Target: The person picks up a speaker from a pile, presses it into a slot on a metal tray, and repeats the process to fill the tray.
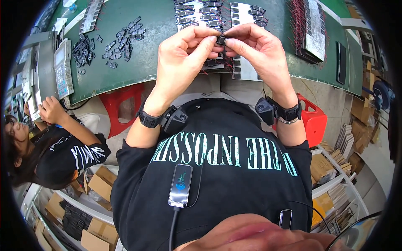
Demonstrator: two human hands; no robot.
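A small, glossy black rectangular part [220, 40] sits straight ahead of the chest, caught between the fingertips of both bare hands, so neither is nearer: the left hand [180, 60] pinches it from the left, thumb against fingers, and the right hand [264, 54] does likewise from the right; the covering fingers make its long axis hard to tell. Both hands are above the near side of a green worktop [153, 54], over pale flat strips [244, 70] carrying rows of black parts. Loose small black pieces [121, 46] lie in heaps to the left, and a pale bundle with red wires [314, 31] lies to the right. Beyond the worktop are red plastic stools [312, 121], shelved brown cardboard boxes [322, 167] and, at left, a co-worker's hand [52, 110]
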